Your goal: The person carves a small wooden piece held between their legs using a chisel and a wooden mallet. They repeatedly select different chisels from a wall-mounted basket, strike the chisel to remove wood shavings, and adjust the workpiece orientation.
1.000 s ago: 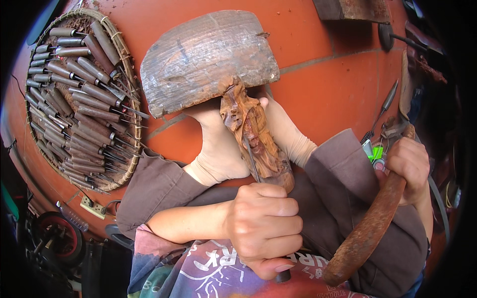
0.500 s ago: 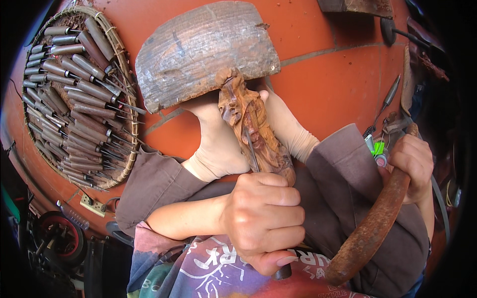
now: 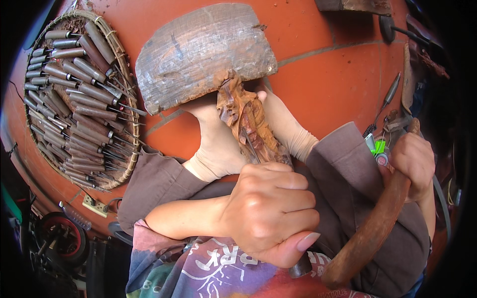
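My left hand [image 3: 276,213] is closed in a fist around a carving chisel [image 3: 300,267]; the dark butt of its handle sticks out below the thumb. Its thin blade rests against a carved brown wooden figure [image 3: 242,111], whose lower end my fist partly hides. The figure stands tilted between my two feet, its top against a thick grey wooden block [image 3: 206,54]. Off to the right, my right hand [image 3: 412,161] grips a curved wooden mallet [image 3: 367,231] by its upper end. The mallet's thick end hangs down toward my lap, apart from the chisel.
A round wicker basket [image 3: 135,154] full of wooden-handled chisels lies at the left on red floor tiles. Below it are a power socket strip [image 3: 94,205] and a small wheel [image 3: 62,238]. A dark-handled tool with a coiled cord [image 3: 391,92] lies at the right.
My left hand has shifted slightly right and tilted the chisel, its butt moving up and right. The mallet in my right hand has hardly moved; it has turned a little.
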The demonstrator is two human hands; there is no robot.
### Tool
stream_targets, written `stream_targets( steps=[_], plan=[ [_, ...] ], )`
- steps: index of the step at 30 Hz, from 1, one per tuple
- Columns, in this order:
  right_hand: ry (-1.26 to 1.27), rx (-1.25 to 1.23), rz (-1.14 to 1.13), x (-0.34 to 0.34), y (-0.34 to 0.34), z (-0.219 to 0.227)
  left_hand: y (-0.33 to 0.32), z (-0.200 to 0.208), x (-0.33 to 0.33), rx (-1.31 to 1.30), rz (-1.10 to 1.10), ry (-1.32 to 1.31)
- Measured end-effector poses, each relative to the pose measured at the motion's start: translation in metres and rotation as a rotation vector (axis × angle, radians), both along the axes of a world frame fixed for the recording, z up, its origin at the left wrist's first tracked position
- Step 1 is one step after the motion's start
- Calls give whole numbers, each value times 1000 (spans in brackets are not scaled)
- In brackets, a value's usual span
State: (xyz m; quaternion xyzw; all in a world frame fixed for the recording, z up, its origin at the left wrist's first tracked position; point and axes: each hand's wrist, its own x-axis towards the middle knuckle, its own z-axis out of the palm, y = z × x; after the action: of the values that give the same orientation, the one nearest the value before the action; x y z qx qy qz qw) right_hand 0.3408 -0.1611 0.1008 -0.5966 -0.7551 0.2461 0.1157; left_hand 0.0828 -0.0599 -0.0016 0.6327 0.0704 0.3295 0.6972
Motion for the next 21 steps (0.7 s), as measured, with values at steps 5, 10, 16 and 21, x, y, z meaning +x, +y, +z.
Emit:
stream_targets(
  steps=[5,10,16,21],
  plan=[
    [87,300,129,4,2,-7,3,0,-1,27,-49,9],
    [-33,283,267,-2,18,8,1,-3,-4,82,-72,-6],
    [-80,385,297,-5,24,11,3,-6,-6,85,-70,-49],
    [10,439,326,-2,25,10,3,-7,-8,82,-64,-79]
  ],
)
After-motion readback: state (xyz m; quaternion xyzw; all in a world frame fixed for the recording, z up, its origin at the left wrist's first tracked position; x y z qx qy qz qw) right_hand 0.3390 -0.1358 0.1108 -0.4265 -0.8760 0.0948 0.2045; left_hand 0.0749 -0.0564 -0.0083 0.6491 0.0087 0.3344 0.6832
